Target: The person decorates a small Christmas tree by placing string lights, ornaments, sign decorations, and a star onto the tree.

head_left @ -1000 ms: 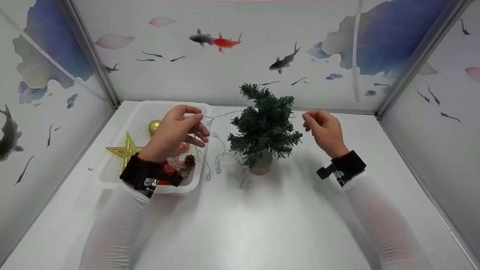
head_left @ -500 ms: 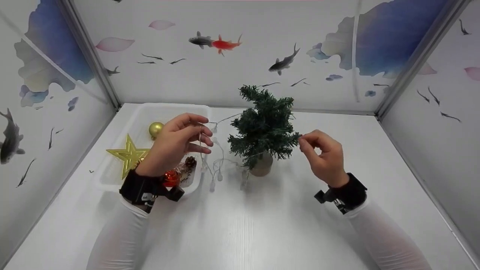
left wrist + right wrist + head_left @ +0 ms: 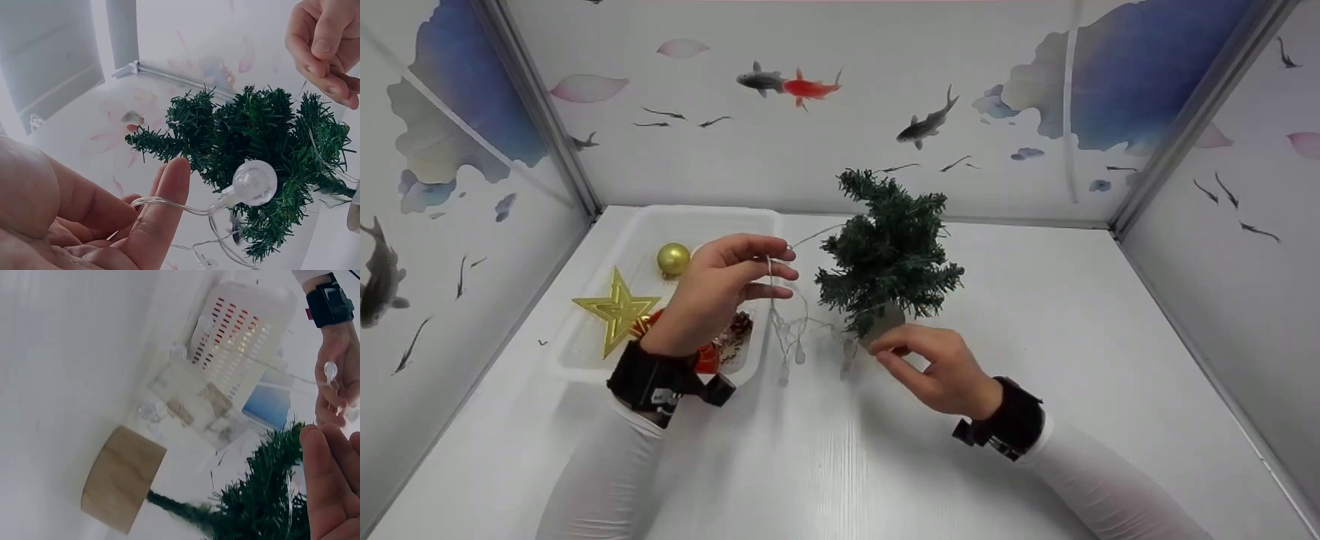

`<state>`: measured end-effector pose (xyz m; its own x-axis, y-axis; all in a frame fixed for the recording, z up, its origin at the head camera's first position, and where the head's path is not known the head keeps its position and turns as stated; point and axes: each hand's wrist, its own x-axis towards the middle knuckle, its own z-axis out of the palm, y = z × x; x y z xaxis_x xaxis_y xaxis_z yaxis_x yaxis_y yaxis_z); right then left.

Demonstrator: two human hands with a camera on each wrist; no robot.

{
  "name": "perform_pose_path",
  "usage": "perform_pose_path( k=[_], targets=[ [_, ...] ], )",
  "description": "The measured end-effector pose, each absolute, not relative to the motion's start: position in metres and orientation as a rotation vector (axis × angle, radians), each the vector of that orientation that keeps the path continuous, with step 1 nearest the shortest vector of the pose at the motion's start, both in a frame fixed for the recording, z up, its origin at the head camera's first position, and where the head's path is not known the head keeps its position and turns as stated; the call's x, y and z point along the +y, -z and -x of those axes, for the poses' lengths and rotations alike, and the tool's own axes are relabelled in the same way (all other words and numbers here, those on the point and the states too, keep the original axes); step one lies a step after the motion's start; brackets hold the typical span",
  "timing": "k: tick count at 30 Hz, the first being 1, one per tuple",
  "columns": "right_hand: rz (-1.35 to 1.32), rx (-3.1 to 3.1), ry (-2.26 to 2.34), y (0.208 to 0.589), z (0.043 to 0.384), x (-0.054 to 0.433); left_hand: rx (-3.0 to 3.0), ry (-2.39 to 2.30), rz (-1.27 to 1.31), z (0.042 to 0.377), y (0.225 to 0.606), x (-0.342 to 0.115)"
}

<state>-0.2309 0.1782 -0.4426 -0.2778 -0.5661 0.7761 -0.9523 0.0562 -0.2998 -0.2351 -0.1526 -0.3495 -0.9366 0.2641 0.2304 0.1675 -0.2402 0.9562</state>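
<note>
A small green artificial Christmas tree (image 3: pixel 885 240) stands on a round wooden base (image 3: pixel 124 478). My left hand (image 3: pixel 727 285) holds a bundle of clear-bulb string lights (image 3: pixel 247 188) left of the tree, the wires pinched between its fingers. A wire runs from that hand behind the tree, and more bulbs dangle by the tray. In front of the base lies the lights' clear box (image 3: pixel 197 405). My right hand (image 3: pixel 934 367) reaches across the tree's front, fingers loosely bent, fingertips near the base and overlapping the box's edge in the head view; nothing shows between them.
Behind the left hand sits a white perforated tray (image 3: pixel 705 217). It holds a gold star (image 3: pixel 615 311), a gold ball (image 3: pixel 673 259), a pine cone (image 3: pixel 741 324) and red ornaments. Panels with painted fish (image 3: pixel 810 86) enclose the white table (image 3: pixel 810 465).
My right hand has come down from beside the tree's right branches, then left to the front of its base. My left hand, still holding the lights, has shifted slightly right and lower.
</note>
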Motion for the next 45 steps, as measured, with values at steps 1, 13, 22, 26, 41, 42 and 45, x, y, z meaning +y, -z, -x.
perform_pose_path(
  k=[1, 13, 22, 26, 41, 42, 45],
  targets=[
    [-1.533, -1.908, -1.147, 0.444, 0.229, 0.174, 1.892, -2.371, -0.536, 0.235, 0.349, -0.152],
    [-1.555, -2.291, -1.443, 0.453, 0.224, 0.135, 1.895, -2.373, -0.542, 0.233, 0.350, -0.150],
    [-1.607, -2.532, -1.570, 0.462, 0.232, 0.114, 1.884, -2.376, -0.540, 0.232, 0.352, -0.148],
    [-1.592, -2.603, -1.718, 0.469, 0.240, 0.109, 1.873, -2.382, -0.535, 0.232, 0.352, -0.146],
    [-1.650, -2.668, -1.779, 0.472, 0.245, 0.100, 1.883, -2.379, -0.528, 0.234, 0.356, -0.143],
    [-1.659, -2.659, -1.756, 0.470, 0.243, 0.101, 1.903, -2.380, -0.530, 0.235, 0.356, -0.144],
    [-1.683, -2.650, -1.693, 0.460, 0.238, 0.107, 1.959, -2.388, -0.538, 0.237, 0.356, -0.145]
  ],
)
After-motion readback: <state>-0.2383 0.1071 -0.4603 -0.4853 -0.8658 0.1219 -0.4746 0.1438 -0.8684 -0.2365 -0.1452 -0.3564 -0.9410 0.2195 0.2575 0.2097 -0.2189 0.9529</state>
